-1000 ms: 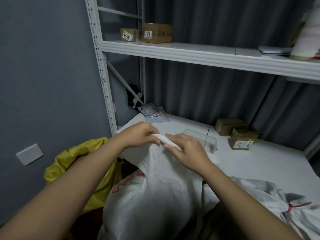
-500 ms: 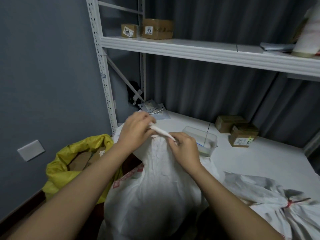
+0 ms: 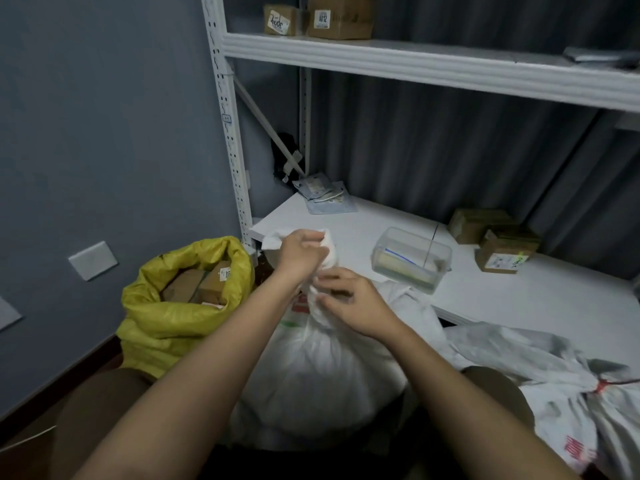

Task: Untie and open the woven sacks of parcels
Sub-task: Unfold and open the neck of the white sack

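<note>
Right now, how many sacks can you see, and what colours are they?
White sacks: 2, one gripped at its neck by the left hand and right hand, one tied with red string.
Yellow sacks: 1, open, boxes inside.
Total: 3

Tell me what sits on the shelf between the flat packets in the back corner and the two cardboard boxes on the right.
In the head view, a clear plastic container stands on the white shelf between the flat packets and the cardboard boxes.
</note>
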{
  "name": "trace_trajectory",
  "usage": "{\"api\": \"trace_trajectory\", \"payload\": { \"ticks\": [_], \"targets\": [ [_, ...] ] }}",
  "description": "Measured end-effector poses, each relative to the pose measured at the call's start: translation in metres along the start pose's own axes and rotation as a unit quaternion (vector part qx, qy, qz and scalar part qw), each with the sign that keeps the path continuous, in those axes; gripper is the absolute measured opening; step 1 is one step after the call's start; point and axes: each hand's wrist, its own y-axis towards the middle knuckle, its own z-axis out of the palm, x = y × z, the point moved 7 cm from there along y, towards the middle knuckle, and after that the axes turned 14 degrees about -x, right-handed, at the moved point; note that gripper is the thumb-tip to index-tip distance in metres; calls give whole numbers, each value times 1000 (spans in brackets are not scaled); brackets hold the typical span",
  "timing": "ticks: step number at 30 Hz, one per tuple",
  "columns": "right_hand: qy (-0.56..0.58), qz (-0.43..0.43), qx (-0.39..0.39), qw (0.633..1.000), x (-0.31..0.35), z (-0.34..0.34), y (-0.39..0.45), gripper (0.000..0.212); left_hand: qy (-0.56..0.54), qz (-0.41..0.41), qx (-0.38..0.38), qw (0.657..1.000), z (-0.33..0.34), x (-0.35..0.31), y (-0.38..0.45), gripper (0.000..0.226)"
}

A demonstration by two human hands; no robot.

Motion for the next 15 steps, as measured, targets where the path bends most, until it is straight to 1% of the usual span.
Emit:
{"api": "trace_trajectory", "payload": {
  "ticks": [1, 2, 3, 4, 5, 6, 7, 8, 9, 10, 11, 12, 13, 14, 15],
  "targets": [
    [11, -20, -30, 999, 5, -15, 3, 21, 0, 20, 41, 999, 0, 1, -6, 25],
    [7, -47, -73, 996, 13, -33, 8, 25, -8, 40, 87, 995, -1, 1, -12, 24],
    [-12, -79, -94, 992, 22, -48, 15, 36, -17, 58, 129, 990, -2, -1, -20, 23],
    [-48, -114, -75, 989, 34, -55, 23, 50, -22, 80, 163, 983, -4, -5, -30, 23],
    [-84, -147, -26, 985, 43, -54, 32, 65, -18, 106, 186, 977, -7, -8, -38, 23],
    [-115, -173, 43, 977, 53, -47, 39, 74, -7, 131, 205, 970, -10, -12, -46, 23],
    [-142, -190, 113, 965, 60, -37, 43, 79, 9, 155, 221, 963, -13, -14, -53, 23],
    [-172, -209, 178, 946, 66, -25, 45, 77, 25, 174, 237, 955, -16, -16, -61, 22],
    [-218, -241, 234, 916, 67, -12, 48, 70, 39, 192, 251, 948, -18, -16, -66, 20],
    [-274, -280, 283, 875, 67, 1, 49, 57, 53, 206, 263, 941, -21, -16, -70, 19],
    [-328, -323, 314, 830, 67, 12, 49, 45, 71, 219, 270, 935, -24, -15, -73, 20],
    [-378, -372, 320, 785, 65, 19, 51, 35, 90, 230, 271, 930, -29, -14, -74, 22],
    [-416, -423, 297, 748, 62, 22, 57, 25, 106, 240, 264, 928, -33, -13, -74, 24],
    [-448, -452, 271, 722, 60, 19, 63, 17, 125, 251, 251, 927, -40, -11, -71, 24],
    [-467, -467, 238, 713, 60, 13, 68, 15, 151, 264, 230, 925, -48, -10, -67, 23]
  ]
}}
